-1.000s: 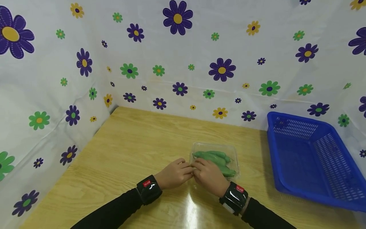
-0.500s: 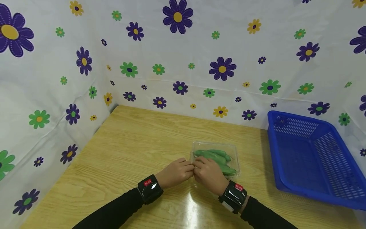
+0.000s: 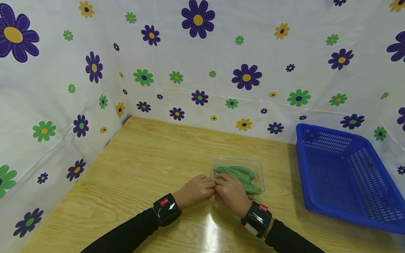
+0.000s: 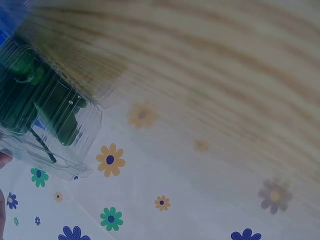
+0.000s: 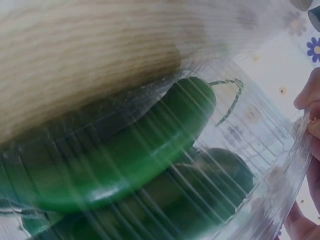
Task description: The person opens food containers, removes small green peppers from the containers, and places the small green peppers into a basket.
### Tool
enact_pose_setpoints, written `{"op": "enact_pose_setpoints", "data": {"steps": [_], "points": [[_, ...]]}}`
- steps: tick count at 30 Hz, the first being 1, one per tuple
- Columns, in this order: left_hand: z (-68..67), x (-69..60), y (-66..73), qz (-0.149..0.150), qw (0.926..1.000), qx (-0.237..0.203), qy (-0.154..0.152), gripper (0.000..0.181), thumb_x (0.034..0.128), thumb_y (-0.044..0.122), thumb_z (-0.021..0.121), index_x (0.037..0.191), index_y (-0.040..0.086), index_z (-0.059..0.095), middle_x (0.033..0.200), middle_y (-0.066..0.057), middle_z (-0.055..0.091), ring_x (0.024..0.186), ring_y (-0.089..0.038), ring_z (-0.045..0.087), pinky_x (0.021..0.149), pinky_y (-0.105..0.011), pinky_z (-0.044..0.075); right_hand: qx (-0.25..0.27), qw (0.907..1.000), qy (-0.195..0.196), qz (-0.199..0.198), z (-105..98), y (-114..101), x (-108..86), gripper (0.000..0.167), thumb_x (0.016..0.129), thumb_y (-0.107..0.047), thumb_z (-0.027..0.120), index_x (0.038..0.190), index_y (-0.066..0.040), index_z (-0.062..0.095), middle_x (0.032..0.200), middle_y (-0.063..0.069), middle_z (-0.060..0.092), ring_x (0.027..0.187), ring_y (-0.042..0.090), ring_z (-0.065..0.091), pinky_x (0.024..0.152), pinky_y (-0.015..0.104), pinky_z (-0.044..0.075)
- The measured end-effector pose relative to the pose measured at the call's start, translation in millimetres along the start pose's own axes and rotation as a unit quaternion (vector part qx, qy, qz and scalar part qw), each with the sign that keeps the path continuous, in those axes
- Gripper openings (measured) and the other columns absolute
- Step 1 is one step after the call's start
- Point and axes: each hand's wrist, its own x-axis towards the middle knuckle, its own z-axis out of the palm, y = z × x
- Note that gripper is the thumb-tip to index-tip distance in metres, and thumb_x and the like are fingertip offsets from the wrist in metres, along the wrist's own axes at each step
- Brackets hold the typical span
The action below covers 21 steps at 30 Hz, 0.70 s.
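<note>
A clear plastic box [image 3: 260,168] with several long green peppers [image 3: 235,173] in it sits on the wooden table. Its ribbed wall shows in the right wrist view, with a pepper [image 5: 165,145] and its thin curled stem behind the plastic. My left hand [image 3: 195,191] and right hand [image 3: 232,193] meet at the near left corner of the box, knuckles almost touching. Both have bent fingers and pinch the edge there; the fingertips are mostly hidden in the head view. At the right wrist view's right side, fingers [image 5: 312,102] pinch the plastic rim.
A blue plastic basket [image 3: 343,182] with slotted walls stands at the right of the table [image 3: 152,154]. White cloth [image 3: 190,56] printed with flowers hangs behind and to the left. Black bands are strapped around both wrists.
The hands stay at the same corner of the box, the right wrist shifting very slightly left. The box and peppers keep their place.
</note>
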Motion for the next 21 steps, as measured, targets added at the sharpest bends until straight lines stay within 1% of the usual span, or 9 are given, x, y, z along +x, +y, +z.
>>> {"op": "enact_pose_setpoints", "data": {"steps": [4, 7, 12, 19, 21], "points": [[-2.4, 1.4, 0.2, -0.003, 1.0, -0.005, 0.002, 0.018, 0.0751, 0.01, 0.075, 0.068, 0.018, 0.061, 0.073, 0.01, 0.057, 0.066, -0.003, 0.047, 0.06, -0.017, 0.033, 0.005, 0.9999, -0.009, 0.008, 0.2, -0.7, -0.3, 0.012, 0.069, -0.009, 0.078, 0.07, -0.015, 0.068, 0.083, -0.004, 0.069, 0.094, 0.017, 0.063, 0.075, 0.029, 0.053], [-3.1, 1.4, 0.8, -0.005, 1.0, 0.001, 0.002, 0.018, 0.0746, 0.011, 0.075, 0.067, 0.019, 0.061, 0.073, 0.01, 0.057, 0.065, -0.003, 0.046, 0.059, -0.017, 0.031, 0.008, 0.9999, -0.011, 0.009, -0.1, -1.2, -0.3, 0.011, 0.069, -0.009, 0.078, 0.071, -0.015, 0.069, 0.083, -0.004, 0.069, 0.094, 0.017, 0.063, 0.075, 0.03, 0.053], [-2.9, 0.9, 2.4, -0.008, 0.9997, 0.025, 0.001, 0.015, 0.0743, 0.013, 0.075, 0.069, 0.019, 0.063, 0.073, 0.011, 0.058, 0.066, -0.002, 0.048, 0.058, -0.017, 0.031, 0.018, 0.9998, -0.004, 0.01, -0.3, -1.6, -0.6, 0.011, 0.07, -0.009, 0.078, 0.071, -0.015, 0.069, 0.083, -0.003, 0.07, 0.094, 0.019, 0.063, 0.075, 0.031, 0.053], [-6.0, 2.5, 4.6, -0.016, 0.9991, 0.038, 0.004, 0.015, 0.0734, 0.013, 0.076, 0.068, 0.019, 0.063, 0.073, 0.011, 0.058, 0.066, -0.003, 0.049, 0.058, -0.017, 0.032, 0.028, 0.9994, 0.011, 0.018, 3.1, -1.3, -2.4, 0.012, 0.067, -0.007, 0.079, 0.069, -0.014, 0.069, 0.081, -0.003, 0.07, 0.094, 0.019, 0.064, 0.075, 0.032, 0.053], [-6.5, 2.2, 5.4, -0.017, 0.9988, 0.045, 0.002, 0.015, 0.0739, 0.014, 0.075, 0.068, 0.02, 0.063, 0.073, 0.011, 0.058, 0.067, -0.003, 0.049, 0.058, -0.017, 0.033, 0.028, 0.9994, 0.013, 0.018, 4.4, -1.4, -3.1, 0.012, 0.067, -0.007, 0.079, 0.069, -0.014, 0.069, 0.082, -0.003, 0.071, 0.093, 0.018, 0.064, 0.075, 0.032, 0.053]]}}
